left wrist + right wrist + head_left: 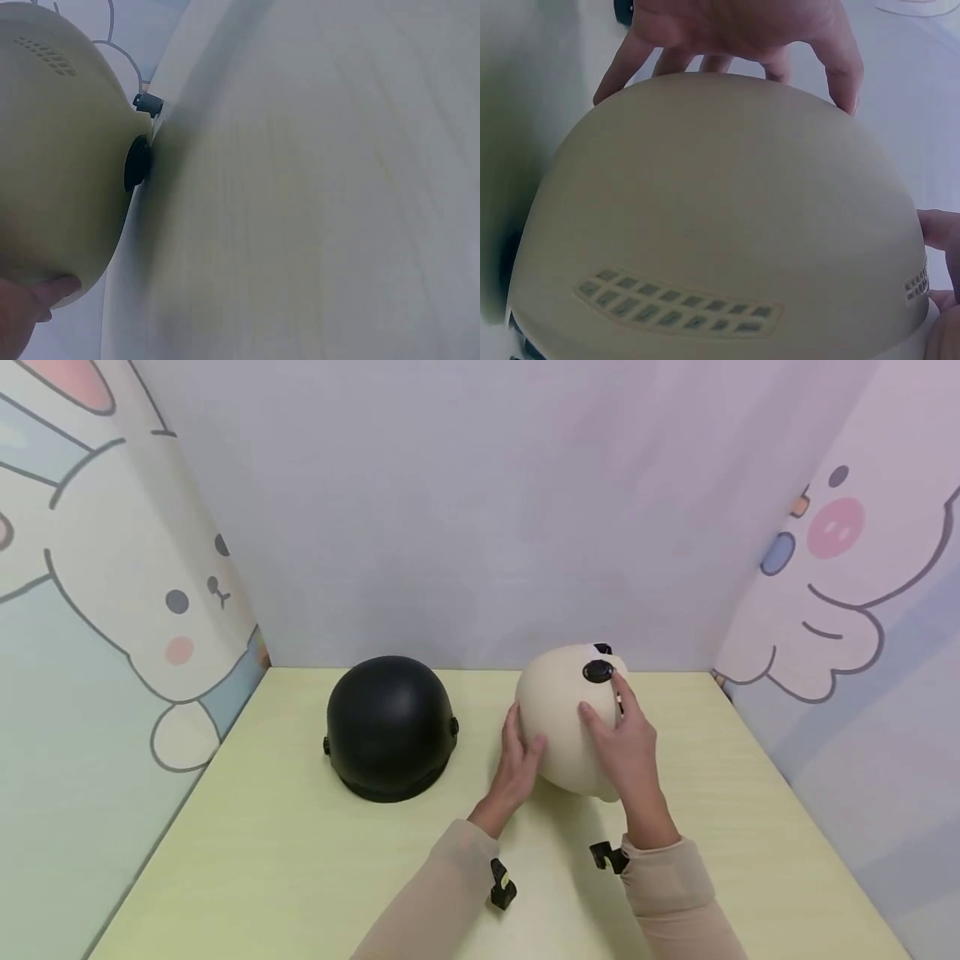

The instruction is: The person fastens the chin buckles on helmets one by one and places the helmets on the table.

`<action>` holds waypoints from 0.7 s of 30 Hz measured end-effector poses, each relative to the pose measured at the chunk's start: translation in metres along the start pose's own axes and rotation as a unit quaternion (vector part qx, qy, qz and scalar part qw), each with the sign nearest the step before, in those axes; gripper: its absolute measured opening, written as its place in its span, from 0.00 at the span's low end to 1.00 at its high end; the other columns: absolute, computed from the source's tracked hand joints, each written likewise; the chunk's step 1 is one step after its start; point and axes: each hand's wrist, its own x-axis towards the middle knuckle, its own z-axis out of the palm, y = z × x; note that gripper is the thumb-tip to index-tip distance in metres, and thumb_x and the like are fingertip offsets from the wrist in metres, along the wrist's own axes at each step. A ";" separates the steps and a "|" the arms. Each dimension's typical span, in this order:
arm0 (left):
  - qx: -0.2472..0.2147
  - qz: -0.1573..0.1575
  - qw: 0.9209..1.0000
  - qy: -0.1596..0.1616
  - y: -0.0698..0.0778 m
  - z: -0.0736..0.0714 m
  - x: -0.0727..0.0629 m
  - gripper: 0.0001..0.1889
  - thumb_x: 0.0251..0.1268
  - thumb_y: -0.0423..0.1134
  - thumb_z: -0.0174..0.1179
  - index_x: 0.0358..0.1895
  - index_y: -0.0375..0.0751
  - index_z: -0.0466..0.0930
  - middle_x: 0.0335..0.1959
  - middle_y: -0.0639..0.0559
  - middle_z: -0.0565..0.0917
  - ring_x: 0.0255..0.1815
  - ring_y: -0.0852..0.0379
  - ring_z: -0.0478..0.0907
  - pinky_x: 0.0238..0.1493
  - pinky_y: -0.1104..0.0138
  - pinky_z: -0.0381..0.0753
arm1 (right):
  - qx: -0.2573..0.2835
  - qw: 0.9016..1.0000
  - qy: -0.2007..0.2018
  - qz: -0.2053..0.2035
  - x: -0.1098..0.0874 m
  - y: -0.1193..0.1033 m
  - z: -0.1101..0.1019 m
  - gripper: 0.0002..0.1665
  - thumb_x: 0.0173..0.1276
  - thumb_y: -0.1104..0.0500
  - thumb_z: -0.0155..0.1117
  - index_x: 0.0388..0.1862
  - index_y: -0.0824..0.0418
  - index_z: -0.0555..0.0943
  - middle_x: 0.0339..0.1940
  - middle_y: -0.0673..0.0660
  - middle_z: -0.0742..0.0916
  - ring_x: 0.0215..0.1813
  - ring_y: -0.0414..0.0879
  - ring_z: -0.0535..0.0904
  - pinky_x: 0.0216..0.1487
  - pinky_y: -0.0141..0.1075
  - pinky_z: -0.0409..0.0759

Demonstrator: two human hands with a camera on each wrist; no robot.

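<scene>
A cream helmet [562, 718] is held tilted between both hands, with a black round fitting [597, 671] toward its far end. My left hand [517, 768] grips its near left side, fingers spread and thumb on the shell. On its right side my right hand [630, 743] holds it, a fingertip close to the fitting and the thumb on the shell. The right wrist view shows the shell with slotted vents [679, 304]. Whether the helmet touches the table cannot be told. Left of it, a black helmet [390, 727] stands on the table, dome up.
The pale yellow-green table [285, 877] runs back to a plain greyish wall [465, 510]. Side walls bear cartoon animals, a rabbit [142, 568] at left and another figure [847, 560] at right. Small black cameras sit at both wrists.
</scene>
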 end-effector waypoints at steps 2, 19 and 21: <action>-0.014 -0.013 1.000 -0.005 0.000 0.000 -0.001 0.38 0.72 0.60 0.40 0.78 0.56 0.35 0.78 0.43 0.45 0.74 0.39 0.51 0.66 0.43 0.56 | -0.008 1.000 -0.004 -0.009 -0.001 -0.002 0.004 0.44 0.70 0.45 0.63 0.79 0.47 0.56 0.67 0.68 0.73 0.65 0.67 0.69 0.57 0.64 0.67; 0.060 -0.016 0.998 -0.017 0.006 -0.025 -0.001 0.34 0.76 0.56 0.40 0.78 0.53 0.39 0.77 0.44 0.47 0.73 0.42 0.53 0.66 0.47 0.59 | -0.016 0.999 -0.034 -0.022 -0.012 -0.011 0.014 0.42 0.71 0.49 0.63 0.79 0.46 0.56 0.69 0.65 0.71 0.66 0.65 0.68 0.59 0.62 0.66; 0.094 0.003 0.995 -0.012 0.011 -0.028 0.001 0.35 0.75 0.57 0.41 0.79 0.52 0.41 0.77 0.45 0.47 0.72 0.41 0.55 0.65 0.45 0.60 | -0.011 0.999 -0.032 -0.027 -0.013 -0.010 0.014 0.41 0.71 0.50 0.63 0.78 0.47 0.57 0.66 0.66 0.73 0.64 0.64 0.69 0.59 0.61 0.67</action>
